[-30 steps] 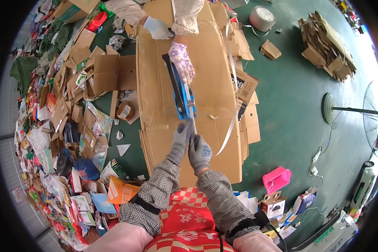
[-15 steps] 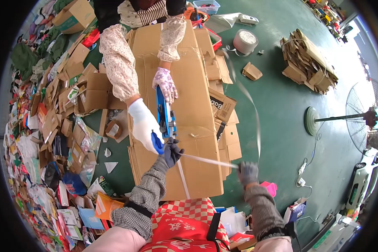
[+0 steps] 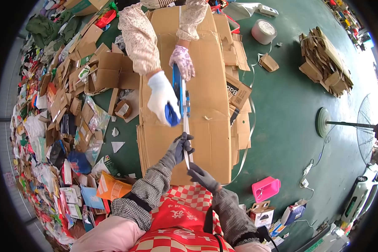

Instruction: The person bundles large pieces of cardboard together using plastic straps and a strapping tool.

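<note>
A white packing strap (image 3: 185,125) runs along the top of a stack of flattened cardboard (image 3: 164,138), coming from a blue strapping tool (image 3: 177,90). My left hand (image 3: 182,147), in a dark glove, is closed round the strap just below the tool. Nearer to me, my right hand (image 3: 203,177), gloved in grey, has its fingers pressed together on the same strap. Across from me, a co-worker's white-gloved hand (image 3: 164,97) and purple-patterned gloved hand (image 3: 182,63) are on the tool.
Loose strap lies right of the stack, near a strap roll (image 3: 263,32). A tied cardboard bundle (image 3: 326,63), a floor fan (image 3: 322,122) and a pink basket (image 3: 266,189) stand on the green floor. Scattered cardboard and waste (image 3: 50,138) cover the left side.
My right hand has swung in from the right to the stack's near end, bringing the strap in line with the tool. My left hand stays on the strap. The view has shifted.
</note>
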`<state>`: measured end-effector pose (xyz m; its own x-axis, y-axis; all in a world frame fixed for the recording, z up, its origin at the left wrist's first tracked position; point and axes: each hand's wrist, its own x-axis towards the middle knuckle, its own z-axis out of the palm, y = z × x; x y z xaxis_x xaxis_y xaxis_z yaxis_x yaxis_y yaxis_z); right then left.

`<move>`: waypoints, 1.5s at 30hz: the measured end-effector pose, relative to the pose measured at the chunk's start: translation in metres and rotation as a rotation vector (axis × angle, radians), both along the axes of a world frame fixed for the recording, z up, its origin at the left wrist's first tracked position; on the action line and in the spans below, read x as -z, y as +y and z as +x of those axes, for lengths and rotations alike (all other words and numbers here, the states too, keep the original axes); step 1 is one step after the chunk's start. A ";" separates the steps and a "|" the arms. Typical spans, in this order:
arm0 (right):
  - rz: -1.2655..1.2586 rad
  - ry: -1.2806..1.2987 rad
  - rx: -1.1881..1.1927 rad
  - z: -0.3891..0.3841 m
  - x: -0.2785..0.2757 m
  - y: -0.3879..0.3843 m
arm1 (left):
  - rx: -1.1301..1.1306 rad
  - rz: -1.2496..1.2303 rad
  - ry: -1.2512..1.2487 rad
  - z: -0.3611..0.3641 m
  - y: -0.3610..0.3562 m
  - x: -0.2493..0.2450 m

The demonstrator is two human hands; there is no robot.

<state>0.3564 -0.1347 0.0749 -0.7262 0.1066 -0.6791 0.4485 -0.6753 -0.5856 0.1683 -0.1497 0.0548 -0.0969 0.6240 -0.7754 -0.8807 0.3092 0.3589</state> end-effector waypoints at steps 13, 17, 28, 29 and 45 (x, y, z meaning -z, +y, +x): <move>0.025 0.064 0.432 -0.028 -0.007 -0.044 | 0.021 0.032 0.055 0.000 0.011 0.004; 0.269 -0.244 0.299 -0.024 -0.002 -0.049 | 0.267 -0.105 0.603 -0.007 -0.019 0.029; 0.215 -0.179 0.544 -0.042 -0.004 -0.058 | 1.356 -0.497 1.474 -0.011 -0.011 -0.002; 0.235 -0.258 0.419 -0.038 -0.004 -0.054 | 1.438 -0.516 1.412 -0.013 -0.006 -0.006; 0.299 -0.314 0.517 -0.051 0.009 -0.050 | 1.601 -0.561 1.423 -0.009 0.007 0.015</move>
<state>0.3053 -0.1849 0.0661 -0.3039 0.6037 -0.7370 0.2905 -0.6780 -0.6752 0.1597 -0.1423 0.0395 -0.3791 0.5387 -0.7524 0.8258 0.5639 -0.0124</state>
